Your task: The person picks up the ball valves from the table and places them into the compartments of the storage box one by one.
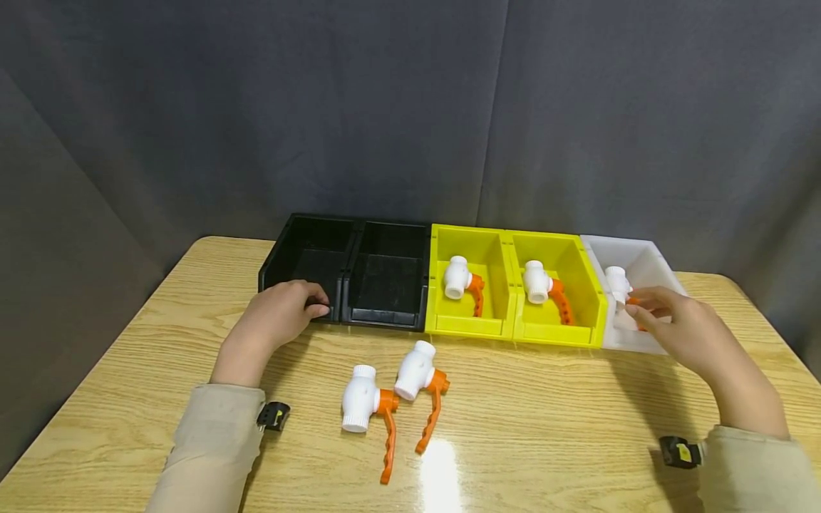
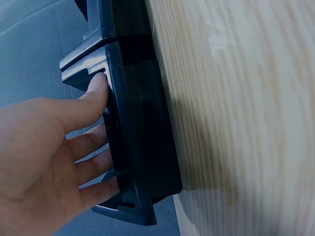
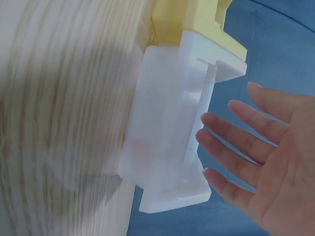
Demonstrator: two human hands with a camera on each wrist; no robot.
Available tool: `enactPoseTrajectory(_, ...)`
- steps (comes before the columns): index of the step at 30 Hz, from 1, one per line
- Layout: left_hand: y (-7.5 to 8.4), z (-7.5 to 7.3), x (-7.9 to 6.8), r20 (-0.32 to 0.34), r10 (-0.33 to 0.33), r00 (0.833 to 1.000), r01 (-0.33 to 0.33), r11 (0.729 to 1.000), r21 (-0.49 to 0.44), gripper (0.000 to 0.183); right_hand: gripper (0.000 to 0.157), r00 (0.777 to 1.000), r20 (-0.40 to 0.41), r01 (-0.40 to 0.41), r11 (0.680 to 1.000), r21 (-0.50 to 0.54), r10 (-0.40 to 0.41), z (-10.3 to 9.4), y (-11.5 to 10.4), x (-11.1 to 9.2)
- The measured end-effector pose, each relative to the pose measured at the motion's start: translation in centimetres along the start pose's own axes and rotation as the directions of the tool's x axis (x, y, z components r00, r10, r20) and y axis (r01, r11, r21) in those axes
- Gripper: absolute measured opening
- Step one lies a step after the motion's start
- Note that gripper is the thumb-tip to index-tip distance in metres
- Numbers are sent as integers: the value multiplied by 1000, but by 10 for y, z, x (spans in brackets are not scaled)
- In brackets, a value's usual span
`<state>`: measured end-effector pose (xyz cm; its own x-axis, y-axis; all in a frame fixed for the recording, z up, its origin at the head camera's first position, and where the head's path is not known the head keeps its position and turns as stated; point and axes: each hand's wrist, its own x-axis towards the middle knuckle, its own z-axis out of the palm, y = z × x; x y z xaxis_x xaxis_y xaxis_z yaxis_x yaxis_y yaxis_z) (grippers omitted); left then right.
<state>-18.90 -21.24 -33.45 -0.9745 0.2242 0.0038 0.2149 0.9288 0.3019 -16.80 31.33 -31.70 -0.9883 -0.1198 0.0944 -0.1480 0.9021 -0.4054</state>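
My left hand [image 1: 282, 312] is at the front lip of the leftmost black bin [image 1: 304, 246]. In the left wrist view its thumb [image 2: 98, 91] meets the rim, while the other fingers reach behind the lip, their tips hidden. At the far right, my right hand [image 1: 683, 324] hangs over the front of the white bin [image 1: 641, 343], fingers spread and holding nothing in the right wrist view. Inside that bin is a white ball valve [image 1: 618, 283] with an orange handle, partly covered by the fingers.
Two yellow bins [image 1: 471, 326] [image 1: 554, 333] each contain a white valve [image 1: 457, 278] [image 1: 536, 282] with an orange handle. Another black bin [image 1: 388, 274] stands left of them. Two more valves [image 1: 360, 399] [image 1: 415, 370] lie on the wooden table [image 1: 526, 427]. A grey curtain [image 1: 385, 107] hangs behind.
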Motion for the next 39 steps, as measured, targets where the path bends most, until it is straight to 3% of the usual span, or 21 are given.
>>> enactPoseTrajectory(7,-1,2,0,-6,-6,1000,6,1000,-6,17,43,998,70,1,1000,11,-2,-1,7,0)
enactPoseTrajectory(15,0,1,1,-2,-3,1000,3,1000,-4,17,32,994,98,49,998,27,-51,2,12,1)
enactPoseTrajectory(22,0,1,0,1,-6,1000,6,1000,-1,17,19,991,82,101,995,16,-102,8,13,2)
enactPoseTrajectory(28,0,2,0,-3,-2,1000,2,1000,1,17,9,993,80,91,995,-29,-89,13,12,2)
enactPoseTrajectory(39,3,-4,-2,-20,5,1000,-4,1000,12,19,8,994,54,95,994,-60,-91,15,9,4)
